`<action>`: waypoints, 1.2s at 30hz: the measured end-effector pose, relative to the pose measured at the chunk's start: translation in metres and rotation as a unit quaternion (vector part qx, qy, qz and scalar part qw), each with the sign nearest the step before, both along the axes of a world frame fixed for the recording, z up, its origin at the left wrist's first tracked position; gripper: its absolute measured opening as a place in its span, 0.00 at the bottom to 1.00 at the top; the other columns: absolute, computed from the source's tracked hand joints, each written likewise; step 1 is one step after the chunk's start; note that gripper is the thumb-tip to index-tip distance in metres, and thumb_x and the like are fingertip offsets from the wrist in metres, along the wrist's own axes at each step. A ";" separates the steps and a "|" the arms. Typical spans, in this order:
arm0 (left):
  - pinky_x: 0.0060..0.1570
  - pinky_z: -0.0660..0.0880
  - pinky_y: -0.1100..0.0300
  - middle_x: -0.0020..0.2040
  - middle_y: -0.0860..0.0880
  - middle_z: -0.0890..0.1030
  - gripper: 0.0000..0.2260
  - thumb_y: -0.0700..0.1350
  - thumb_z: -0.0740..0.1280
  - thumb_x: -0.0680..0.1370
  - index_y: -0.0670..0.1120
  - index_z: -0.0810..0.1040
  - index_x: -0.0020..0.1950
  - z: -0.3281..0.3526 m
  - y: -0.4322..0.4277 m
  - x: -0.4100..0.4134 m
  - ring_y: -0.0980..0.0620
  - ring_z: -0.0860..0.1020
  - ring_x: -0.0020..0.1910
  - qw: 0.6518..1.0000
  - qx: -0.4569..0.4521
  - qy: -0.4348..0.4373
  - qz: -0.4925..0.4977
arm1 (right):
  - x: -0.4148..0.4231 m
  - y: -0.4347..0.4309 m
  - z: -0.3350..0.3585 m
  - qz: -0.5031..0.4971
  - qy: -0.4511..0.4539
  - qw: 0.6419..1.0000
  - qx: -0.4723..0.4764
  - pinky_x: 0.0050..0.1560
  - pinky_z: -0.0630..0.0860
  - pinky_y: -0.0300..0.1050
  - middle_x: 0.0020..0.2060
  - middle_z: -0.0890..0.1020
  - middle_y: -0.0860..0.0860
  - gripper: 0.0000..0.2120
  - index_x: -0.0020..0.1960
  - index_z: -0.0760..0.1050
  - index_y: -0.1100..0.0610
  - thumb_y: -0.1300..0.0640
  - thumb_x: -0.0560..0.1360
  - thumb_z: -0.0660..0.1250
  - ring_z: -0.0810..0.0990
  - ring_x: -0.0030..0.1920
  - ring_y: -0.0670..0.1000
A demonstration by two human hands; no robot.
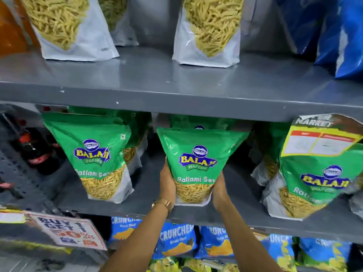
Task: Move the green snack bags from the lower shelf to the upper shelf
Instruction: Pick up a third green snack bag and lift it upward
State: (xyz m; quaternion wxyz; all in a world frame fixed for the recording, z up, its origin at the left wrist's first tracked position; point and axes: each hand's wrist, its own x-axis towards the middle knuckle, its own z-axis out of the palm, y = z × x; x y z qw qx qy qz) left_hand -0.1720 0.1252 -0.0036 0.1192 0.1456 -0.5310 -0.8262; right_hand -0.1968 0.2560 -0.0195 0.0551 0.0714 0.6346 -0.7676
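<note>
Grey metal shop shelving fills the view, stocked in tiers. Nearest, at the bottom, blue snack packets (177,239) line the lowest tier beside a promo sign (67,233). Above them, both bare hands clasp the middle green snack bag (194,165) by its lower sides: the left hand (167,185), with a bracelet (164,203) at the wrist, on its left edge, the right hand (220,190) on its right edge. The bag is upright, its base at or just above the lower shelf (141,197); I cannot tell which. It is a glossy green pouch with a blue-and-yellow logo and a clear window showing yellow strands. Two more green bags (92,152) stand left and right. This looks like the pick-up step; next, the bag must come out toward the near edge, clear the upper shelf (157,81) lip, and rise into the gap between the white pouches (208,30) farther up.
</note>
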 end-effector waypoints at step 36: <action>0.76 0.58 0.57 0.74 0.52 0.66 0.19 0.56 0.54 0.81 0.53 0.64 0.71 0.005 0.252 0.051 0.56 0.64 0.74 0.949 -0.284 0.129 0.042 | 0.048 0.269 0.043 -0.370 0.188 0.908 -0.063 0.32 0.70 0.38 0.27 0.76 0.44 0.18 0.34 0.73 0.50 0.46 0.79 0.54 0.72 0.29 0.44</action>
